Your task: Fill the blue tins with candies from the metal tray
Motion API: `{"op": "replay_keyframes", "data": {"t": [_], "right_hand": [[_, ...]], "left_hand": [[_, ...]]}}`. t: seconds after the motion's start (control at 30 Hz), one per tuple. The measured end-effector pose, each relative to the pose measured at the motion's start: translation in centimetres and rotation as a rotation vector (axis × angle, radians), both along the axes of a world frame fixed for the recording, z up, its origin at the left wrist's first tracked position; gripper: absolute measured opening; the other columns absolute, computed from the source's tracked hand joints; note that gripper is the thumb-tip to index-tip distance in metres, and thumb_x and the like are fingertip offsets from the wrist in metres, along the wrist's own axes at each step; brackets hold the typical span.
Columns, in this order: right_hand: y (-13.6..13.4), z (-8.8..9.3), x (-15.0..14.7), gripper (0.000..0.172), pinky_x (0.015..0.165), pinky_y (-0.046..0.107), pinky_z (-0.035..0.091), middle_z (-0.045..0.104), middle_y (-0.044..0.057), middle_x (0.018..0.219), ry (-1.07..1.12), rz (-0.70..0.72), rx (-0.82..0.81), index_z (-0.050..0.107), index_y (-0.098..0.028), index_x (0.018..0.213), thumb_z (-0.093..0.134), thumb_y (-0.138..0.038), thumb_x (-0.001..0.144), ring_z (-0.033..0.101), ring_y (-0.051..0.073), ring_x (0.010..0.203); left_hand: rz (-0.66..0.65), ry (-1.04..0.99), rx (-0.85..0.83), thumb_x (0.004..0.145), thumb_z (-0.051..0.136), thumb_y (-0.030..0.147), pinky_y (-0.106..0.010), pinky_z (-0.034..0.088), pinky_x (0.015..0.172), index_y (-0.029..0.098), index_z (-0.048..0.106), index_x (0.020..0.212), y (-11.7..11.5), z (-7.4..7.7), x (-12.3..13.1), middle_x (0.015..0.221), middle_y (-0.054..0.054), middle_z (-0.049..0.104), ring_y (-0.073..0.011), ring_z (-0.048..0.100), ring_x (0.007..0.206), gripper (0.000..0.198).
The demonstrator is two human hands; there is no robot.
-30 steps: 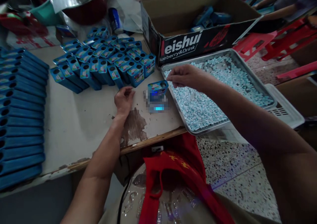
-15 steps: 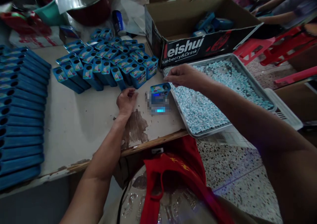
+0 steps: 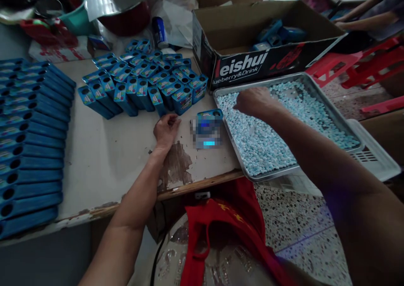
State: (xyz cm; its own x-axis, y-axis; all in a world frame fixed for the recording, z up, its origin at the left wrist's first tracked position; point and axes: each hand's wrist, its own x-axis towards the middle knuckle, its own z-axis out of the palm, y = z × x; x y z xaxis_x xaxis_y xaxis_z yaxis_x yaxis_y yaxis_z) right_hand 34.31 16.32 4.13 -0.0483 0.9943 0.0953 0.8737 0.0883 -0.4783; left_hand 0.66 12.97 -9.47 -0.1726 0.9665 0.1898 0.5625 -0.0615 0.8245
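Observation:
My left hand (image 3: 166,130) rests on the worn table with its fingers curled and nothing visible in them. It lies just in front of the grouped blue boxes (image 3: 157,98), which have dark round openings on top. To its right, one blue box (image 3: 206,114) stands on a small scale (image 3: 205,144) with a lit display; this area is partly blurred. My right hand (image 3: 255,102) is above a metal tray (image 3: 232,145) spread with small pale-blue and white candies (image 3: 263,147). Its fingers are bent together and point down-left; whatever is in them is hidden.
Rows of blue boxes (image 3: 34,151) line the left side. A black cardboard carton (image 3: 243,69) behind the tray holds some blue boxes. Red stools (image 3: 372,65) and another person's arm (image 3: 362,25) are at the right. A red basin (image 3: 126,18) stands behind.
My right hand has moved right, from above the box on the scale to over the candies in the tray. My left hand has stayed in place on the table. The view has shifted slightly.

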Motion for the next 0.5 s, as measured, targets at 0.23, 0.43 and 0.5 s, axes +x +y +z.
{"op": "replay_keyframes", "data": {"t": [0.23,0.43,0.5], "right_hand": [[3.7,0.1,-4.5,0.03,0.109,0.049,0.053,0.085,0.015,0.121,-0.067,0.216,0.042,0.082,-0.023,0.139,0.075,-0.02,0.109,0.076,0.04,0.127],[7.5,-2.2,-6.5,0.017,0.109,0.047,0.054,0.084,0.014,0.118,-0.089,0.23,-0.025,0.082,-0.023,0.124,0.08,-0.017,0.108,0.074,0.04,0.128],[7.5,-2.7,-6.1,0.002,0.108,0.049,0.054,0.082,0.015,0.108,-0.086,0.231,0.011,0.082,-0.022,0.109,0.083,-0.024,0.109,0.073,0.043,0.128]], "left_hand": [[0.0,-0.008,0.004,0.096,0.089,0.03,-0.035,0.067,0.091,0.026,0.083,0.102,-0.2,0.2,0.0,0.098,-0.003,0.087,-0.0225,0.08,0.088,0.01],[-0.047,-0.069,0.194,0.111,0.08,0.052,-0.038,0.067,0.103,0.025,0.081,0.118,-2.4,4.1,-0.3,0.114,-0.007,0.084,-0.0263,0.082,0.11,0.028],[-0.118,-0.004,0.221,0.106,0.087,0.059,-0.043,0.066,0.111,0.026,0.081,0.126,-3.1,6.4,0.7,0.124,-0.009,0.081,-0.0308,0.079,0.123,0.039]]}}
